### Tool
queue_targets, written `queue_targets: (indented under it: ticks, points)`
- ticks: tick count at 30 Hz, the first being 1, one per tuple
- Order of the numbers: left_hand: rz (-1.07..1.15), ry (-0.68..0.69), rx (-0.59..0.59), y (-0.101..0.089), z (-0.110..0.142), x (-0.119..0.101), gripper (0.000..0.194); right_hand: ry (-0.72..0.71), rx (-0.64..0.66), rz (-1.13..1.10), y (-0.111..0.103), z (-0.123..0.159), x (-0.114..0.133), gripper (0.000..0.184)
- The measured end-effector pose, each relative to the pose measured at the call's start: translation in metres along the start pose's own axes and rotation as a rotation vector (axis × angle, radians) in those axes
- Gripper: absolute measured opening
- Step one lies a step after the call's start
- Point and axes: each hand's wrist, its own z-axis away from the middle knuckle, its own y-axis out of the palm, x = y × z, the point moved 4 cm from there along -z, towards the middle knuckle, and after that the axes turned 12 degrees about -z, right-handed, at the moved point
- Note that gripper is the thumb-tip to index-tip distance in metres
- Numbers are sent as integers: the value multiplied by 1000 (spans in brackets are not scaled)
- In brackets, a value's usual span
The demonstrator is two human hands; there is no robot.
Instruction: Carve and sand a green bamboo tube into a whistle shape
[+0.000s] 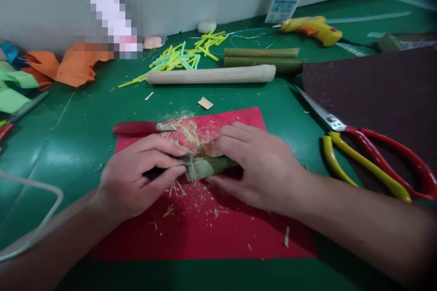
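Observation:
A short green bamboo piece [206, 167] lies across the middle, above the red sheet [136, 241]. My right hand [259, 163] is wrapped round its right part, fingers over the top and thumb below. At its left end my left hand [139, 175] pinches with thumb and forefinger; a thin dark grey edge shows there, too small and covered to name. Pale shavings and dust are scattered on the sheet around both hands. Just beyond my left hand lies a red-handled knife [136, 128], its short blade pointing right.
A peeled bamboo stick [211, 74] lies behind the sheet, with green bamboo lengths [262, 62] and yellow-green cut strips [175, 58] behind it. Large scissors [341, 127] rest on the right. A yellow glue gun [314, 28] and orange paper [75, 66] are further back.

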Motion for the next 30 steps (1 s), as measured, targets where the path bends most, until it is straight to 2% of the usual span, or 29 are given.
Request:
queue_targets:
  ticks: [4, 9, 13, 18, 27, 30]
  points:
    - [80, 28, 21, 2, -3, -5, 7, 17, -5, 11, -1, -1, -1, 12]
    - [9, 21, 16, -6, 3, -5, 8, 19, 21, -9, -2, -2, -3, 15]
    - [-2, 85, -7, -7, 3, -2, 7, -29, 27, -25, -4, -2, -3, 22]
    - [-39, 103, -23, -9, 6, -3, 7, -67, 26, 11, -4, -1, 1, 23]
    - [-40, 149, -7, -11, 10, -5, 10, -124, -3, 73, -3, -1, 4, 17]
    - [-53, 150, 6, -9, 9, -4, 10, -89, 5, 97, 0, -2, 2, 16]
